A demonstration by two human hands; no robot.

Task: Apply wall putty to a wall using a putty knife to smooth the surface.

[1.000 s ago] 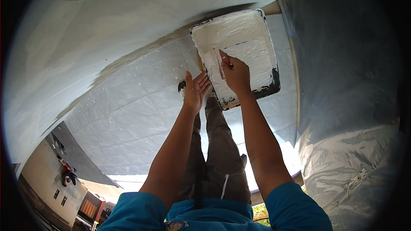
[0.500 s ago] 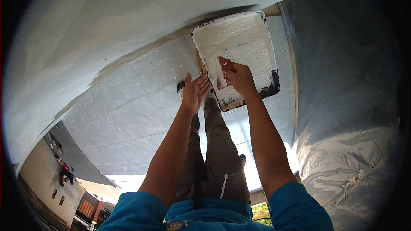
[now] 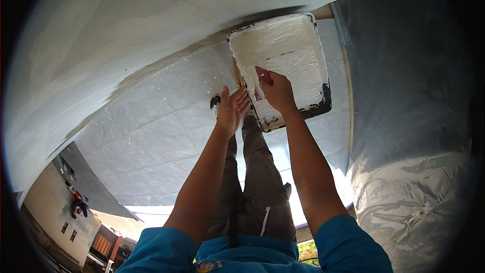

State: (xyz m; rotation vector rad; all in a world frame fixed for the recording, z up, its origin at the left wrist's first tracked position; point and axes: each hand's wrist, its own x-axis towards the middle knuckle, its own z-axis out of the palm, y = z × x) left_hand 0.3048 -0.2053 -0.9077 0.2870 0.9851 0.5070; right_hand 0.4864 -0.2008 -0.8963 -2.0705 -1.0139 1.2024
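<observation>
One red scraper (image 3: 262, 75) is gripped by the right hand (image 3: 279, 92) over the paste-coated tray (image 3: 324, 100), upper centre, best drawn evenly, with the left hand (image 3: 234, 109) held open beside the tray's left edge.

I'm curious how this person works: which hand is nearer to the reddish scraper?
Right. The right hand grips the reddish scraper over the tray; the left hand is open, left of the scraper, by the tray's edge.
</observation>
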